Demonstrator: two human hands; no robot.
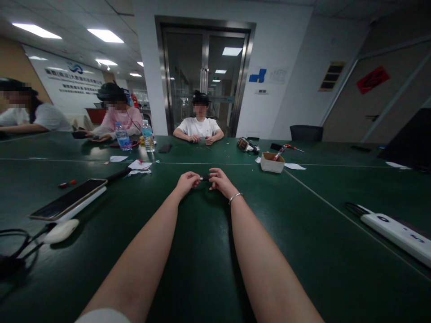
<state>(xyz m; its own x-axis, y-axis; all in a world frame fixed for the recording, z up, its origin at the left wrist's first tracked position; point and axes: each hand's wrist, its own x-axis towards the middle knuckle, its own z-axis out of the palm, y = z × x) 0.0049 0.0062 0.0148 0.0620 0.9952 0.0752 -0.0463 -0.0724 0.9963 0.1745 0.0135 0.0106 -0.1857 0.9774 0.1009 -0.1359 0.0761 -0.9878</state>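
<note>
Both my arms stretch out over the dark green table (208,251). My left hand (186,181) and my right hand (219,179) meet in the middle, fingers curled, pinching a small dark object (204,177) between them. What the object is I cannot make out. A thin bracelet (235,196) circles my right wrist.
A phone (67,204) lies on a white power bank at left, with a white charger (62,230) and cables. A small cardboard box (272,162) with a red-handled tool stands right of centre. A white power strip (397,231) lies far right. Bottles (123,137) and three seated people are at the far side.
</note>
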